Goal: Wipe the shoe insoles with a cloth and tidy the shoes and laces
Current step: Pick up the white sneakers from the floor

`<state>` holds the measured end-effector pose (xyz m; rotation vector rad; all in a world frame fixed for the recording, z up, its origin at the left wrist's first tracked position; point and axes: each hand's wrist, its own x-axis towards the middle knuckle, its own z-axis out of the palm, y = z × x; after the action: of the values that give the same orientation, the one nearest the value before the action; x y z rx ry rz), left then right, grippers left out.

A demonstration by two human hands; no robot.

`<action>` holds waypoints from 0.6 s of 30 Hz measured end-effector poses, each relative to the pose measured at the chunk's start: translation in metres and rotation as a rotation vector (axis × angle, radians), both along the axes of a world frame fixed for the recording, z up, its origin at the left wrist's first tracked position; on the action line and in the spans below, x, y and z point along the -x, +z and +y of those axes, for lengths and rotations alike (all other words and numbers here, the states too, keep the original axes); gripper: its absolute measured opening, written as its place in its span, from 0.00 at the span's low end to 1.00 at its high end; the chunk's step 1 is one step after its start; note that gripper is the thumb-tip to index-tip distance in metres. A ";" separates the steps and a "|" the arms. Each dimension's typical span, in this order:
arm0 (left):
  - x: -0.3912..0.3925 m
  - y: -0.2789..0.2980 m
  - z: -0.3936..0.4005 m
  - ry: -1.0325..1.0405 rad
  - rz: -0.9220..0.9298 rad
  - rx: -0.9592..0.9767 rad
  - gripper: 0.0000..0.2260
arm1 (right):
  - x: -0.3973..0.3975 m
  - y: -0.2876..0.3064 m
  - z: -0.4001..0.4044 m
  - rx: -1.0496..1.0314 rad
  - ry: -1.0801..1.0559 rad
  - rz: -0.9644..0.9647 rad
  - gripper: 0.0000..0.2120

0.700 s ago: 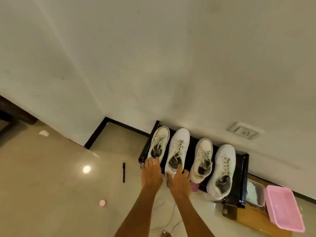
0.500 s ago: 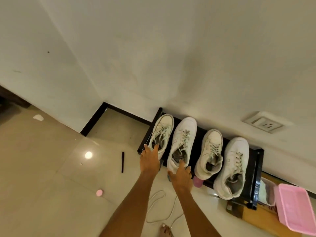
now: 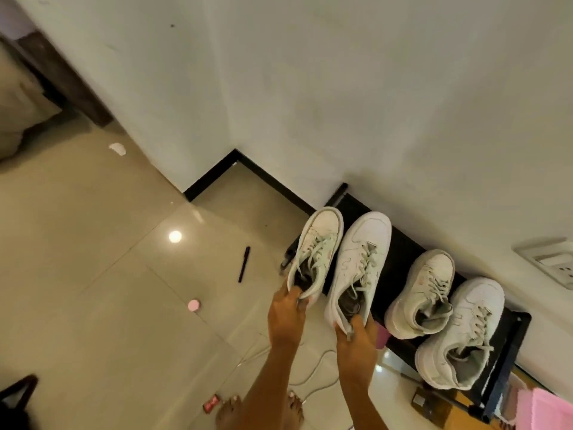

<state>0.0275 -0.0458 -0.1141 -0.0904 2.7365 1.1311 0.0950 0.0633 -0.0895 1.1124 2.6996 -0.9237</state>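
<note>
Head view: white wall, tiled floor.
Shoe rack (image 3: 400,252): black, against the wall; two sneakers (image 3: 459,324) on it.
Left grip (image 3: 283,318): fingers curled round heel of cream sneaker (image 3: 316,252).
Right grip (image 3: 355,339): pinches heel of white sneaker (image 3: 359,262).
Pen (image 3: 244,264): on floor.

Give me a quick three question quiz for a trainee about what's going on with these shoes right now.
1. True or false: each hand grips a shoe by its heel.
2. How many shoes sit on the black rack untouched? A) one B) two C) four
3. Fill in: the black pen lies on the ____.

Key
1. True: the left hand grips the left shoe, the right hand the next shoe.
2. B: the third shoe and fourth shoe.
3. Floor.
</note>
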 end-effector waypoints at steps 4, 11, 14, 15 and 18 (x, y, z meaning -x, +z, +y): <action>-0.056 0.007 -0.055 0.188 -0.048 -0.008 0.13 | -0.019 0.009 -0.042 0.012 0.192 0.030 0.20; -0.138 -0.022 -0.172 0.562 -0.377 0.139 0.12 | -0.038 -0.027 -0.146 0.108 0.664 -0.166 0.23; -0.165 -0.052 -0.215 0.756 -0.511 0.203 0.13 | -0.045 -0.081 -0.197 0.087 0.887 -0.263 0.18; -0.171 -0.065 -0.231 0.850 -0.522 0.176 0.11 | -0.047 -0.103 -0.217 0.086 0.950 -0.289 0.17; -0.189 -0.122 -0.277 1.059 -0.523 0.184 0.11 | -0.051 -0.168 -0.277 0.158 1.053 -0.353 0.18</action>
<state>0.2160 -0.3225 -0.2357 -1.7212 2.2246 0.7999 0.1459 -0.2141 -0.2574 -0.2198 2.3160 -0.6209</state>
